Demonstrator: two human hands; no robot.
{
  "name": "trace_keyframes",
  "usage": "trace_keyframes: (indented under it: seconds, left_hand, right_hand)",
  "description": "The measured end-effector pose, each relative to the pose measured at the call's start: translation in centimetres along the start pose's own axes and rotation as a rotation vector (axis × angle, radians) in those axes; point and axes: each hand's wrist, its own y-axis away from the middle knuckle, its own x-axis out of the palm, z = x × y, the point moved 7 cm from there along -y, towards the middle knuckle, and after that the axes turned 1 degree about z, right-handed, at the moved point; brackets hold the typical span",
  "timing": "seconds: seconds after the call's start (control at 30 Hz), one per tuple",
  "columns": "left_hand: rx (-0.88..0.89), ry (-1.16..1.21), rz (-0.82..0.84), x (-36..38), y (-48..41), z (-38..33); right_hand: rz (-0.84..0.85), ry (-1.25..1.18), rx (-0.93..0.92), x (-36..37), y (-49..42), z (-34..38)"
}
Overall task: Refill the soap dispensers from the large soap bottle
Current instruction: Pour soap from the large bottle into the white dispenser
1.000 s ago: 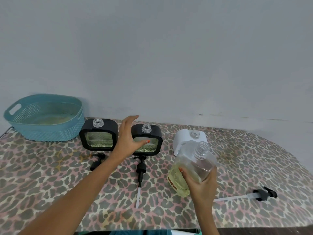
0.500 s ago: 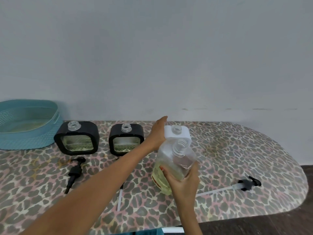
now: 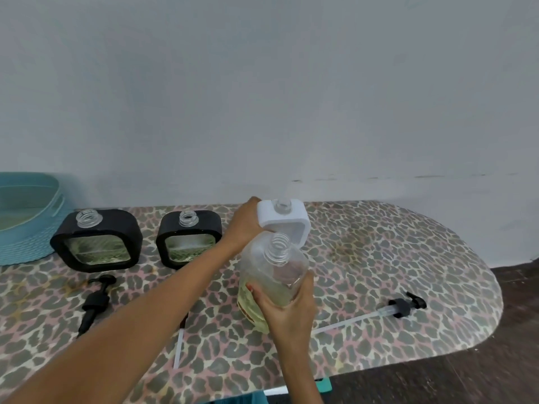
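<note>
My right hand point(image 3: 287, 309) grips the large clear soap bottle point(image 3: 269, 277), which holds yellowish liquid, has no cap, and tilts with its neck up toward the back. Just behind it stands a white square dispenser point(image 3: 287, 221) with an open neck; my left hand point(image 3: 243, 225) holds its left side. Two black-framed dispensers point(image 3: 96, 239) point(image 3: 189, 237) stand to the left, both uncapped and partly filled with pale liquid.
A teal basket point(image 3: 26, 217) sits at the far left. A black pump point(image 3: 94, 301) lies in front of the left dispenser, and a second pump's tube point(image 3: 178, 349) shows under my left forearm. A long-tubed pump point(image 3: 404, 306) lies at right near the table's rounded edge point(image 3: 493, 313).
My left hand moved from the middle black dispenser to the white one and took hold of it. The view shifted right, and the large bottle came up close in front of the white dispenser.
</note>
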Motion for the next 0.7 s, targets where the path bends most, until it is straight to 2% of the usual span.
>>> trace_keyframes:
  seconds: [0.3,0.5,0.7]
  left_hand:
    - [0.112,0.152,-0.138,-8.3,3.1,-5.3]
    - [0.121,0.187,-0.183,-13.8,6.9,-4.8]
    - [0.079,0.193,-0.138,-16.3,12.0,-2.1]
  right_hand:
    - [0.000,-0.013,0.026,-0.2,0.2,0.1]
    - [0.028,-0.042,0.025,-0.1,0.1,0.7]
    - [0.039,-0.037,0.018,0.1,0.1,0.5]
